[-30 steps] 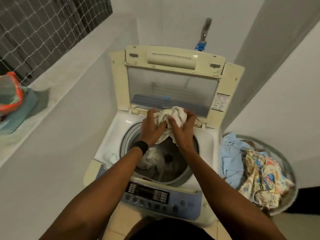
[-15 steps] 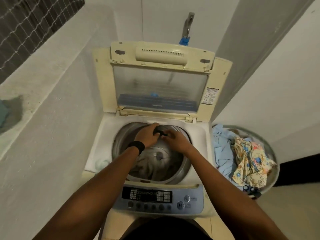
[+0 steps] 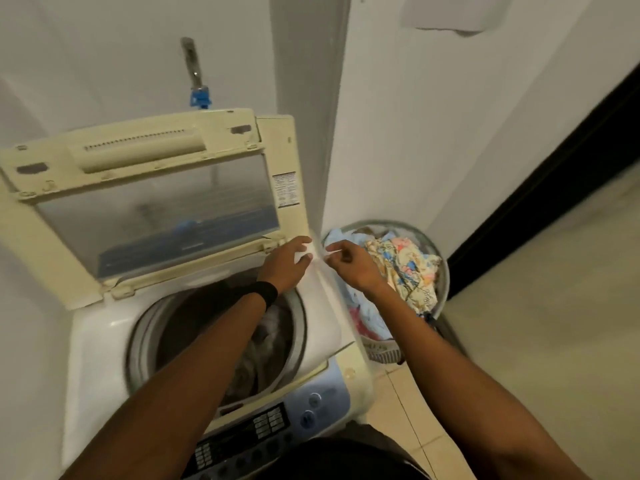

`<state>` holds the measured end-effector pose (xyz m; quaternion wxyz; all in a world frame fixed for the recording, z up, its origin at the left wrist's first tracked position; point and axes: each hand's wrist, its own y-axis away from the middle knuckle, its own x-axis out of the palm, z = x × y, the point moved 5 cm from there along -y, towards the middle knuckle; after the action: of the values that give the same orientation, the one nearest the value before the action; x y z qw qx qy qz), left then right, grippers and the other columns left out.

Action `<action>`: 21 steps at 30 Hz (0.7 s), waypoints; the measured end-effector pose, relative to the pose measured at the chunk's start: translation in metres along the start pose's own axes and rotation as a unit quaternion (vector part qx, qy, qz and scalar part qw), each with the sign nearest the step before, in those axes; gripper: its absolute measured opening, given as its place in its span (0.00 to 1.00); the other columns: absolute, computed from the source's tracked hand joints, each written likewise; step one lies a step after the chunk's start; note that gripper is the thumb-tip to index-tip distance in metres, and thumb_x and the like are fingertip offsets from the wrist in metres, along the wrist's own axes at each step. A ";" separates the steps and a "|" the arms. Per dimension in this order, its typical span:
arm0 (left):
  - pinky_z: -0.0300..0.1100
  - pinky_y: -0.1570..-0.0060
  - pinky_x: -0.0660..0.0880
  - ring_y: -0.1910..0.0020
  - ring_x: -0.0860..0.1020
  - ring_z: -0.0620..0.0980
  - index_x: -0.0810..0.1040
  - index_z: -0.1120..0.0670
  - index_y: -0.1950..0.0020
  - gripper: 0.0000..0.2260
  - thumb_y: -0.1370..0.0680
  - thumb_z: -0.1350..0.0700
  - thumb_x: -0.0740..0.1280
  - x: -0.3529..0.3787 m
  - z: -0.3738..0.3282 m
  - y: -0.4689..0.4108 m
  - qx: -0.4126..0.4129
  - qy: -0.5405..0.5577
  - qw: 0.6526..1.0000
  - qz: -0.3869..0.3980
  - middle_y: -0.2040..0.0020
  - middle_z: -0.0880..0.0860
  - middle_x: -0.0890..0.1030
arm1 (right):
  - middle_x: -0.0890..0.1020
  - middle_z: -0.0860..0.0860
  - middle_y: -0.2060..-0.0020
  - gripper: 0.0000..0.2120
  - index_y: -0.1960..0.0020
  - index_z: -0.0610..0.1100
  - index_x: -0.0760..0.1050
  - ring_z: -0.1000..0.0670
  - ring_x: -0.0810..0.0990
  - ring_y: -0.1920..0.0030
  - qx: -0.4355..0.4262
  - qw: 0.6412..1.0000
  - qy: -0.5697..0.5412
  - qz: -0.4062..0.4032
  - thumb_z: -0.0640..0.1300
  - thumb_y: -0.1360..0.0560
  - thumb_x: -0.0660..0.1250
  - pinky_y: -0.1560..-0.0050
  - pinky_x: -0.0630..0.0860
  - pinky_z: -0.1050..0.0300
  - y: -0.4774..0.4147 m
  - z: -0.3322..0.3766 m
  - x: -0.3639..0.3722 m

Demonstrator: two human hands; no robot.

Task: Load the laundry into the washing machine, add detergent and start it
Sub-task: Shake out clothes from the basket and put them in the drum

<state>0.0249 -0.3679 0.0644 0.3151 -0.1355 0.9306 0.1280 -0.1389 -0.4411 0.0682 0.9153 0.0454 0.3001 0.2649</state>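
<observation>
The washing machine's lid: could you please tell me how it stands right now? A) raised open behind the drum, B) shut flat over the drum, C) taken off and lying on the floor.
A: the lid stands raised at the back of the washing machine, leaving the drum uncovered with laundry visible inside.
</observation>
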 end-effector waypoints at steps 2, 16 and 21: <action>0.46 0.34 0.72 0.35 0.78 0.54 0.76 0.51 0.28 0.16 0.17 0.53 0.67 0.020 -0.018 -0.011 0.024 -0.005 0.999 0.024 0.35 0.53 0.82 | 0.85 0.49 0.55 0.12 0.39 0.45 0.81 0.48 0.84 0.52 0.007 0.999 0.000 -0.031 0.45 0.22 0.70 0.46 0.79 0.51 -0.001 -0.018 -0.028; 0.47 0.35 0.74 0.35 0.78 0.50 0.75 0.49 0.28 0.17 0.17 0.55 0.67 0.121 -0.087 -0.057 0.045 -0.019 0.993 0.109 0.37 0.51 0.82 | 0.83 0.50 0.61 0.23 0.54 0.46 0.76 0.50 0.79 0.61 0.148 0.961 0.223 0.064 0.65 0.28 0.74 0.65 0.69 0.57 -0.010 -0.163 -0.074; 0.45 0.35 0.74 0.38 0.79 0.49 0.77 0.51 0.30 0.15 0.17 0.56 0.67 0.132 -0.089 -0.059 0.036 -0.012 0.992 0.118 0.43 0.46 0.82 | 0.83 0.46 0.56 0.16 0.50 0.45 0.79 0.43 0.82 0.54 0.113 0.943 0.312 0.039 0.59 0.22 0.67 0.58 0.75 0.53 -0.021 -0.170 -0.067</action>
<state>-0.1058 -0.4741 0.0418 0.3134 -0.0117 0.9404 0.1319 -0.2726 -0.5066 -0.0407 0.7537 0.0750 0.5966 0.2653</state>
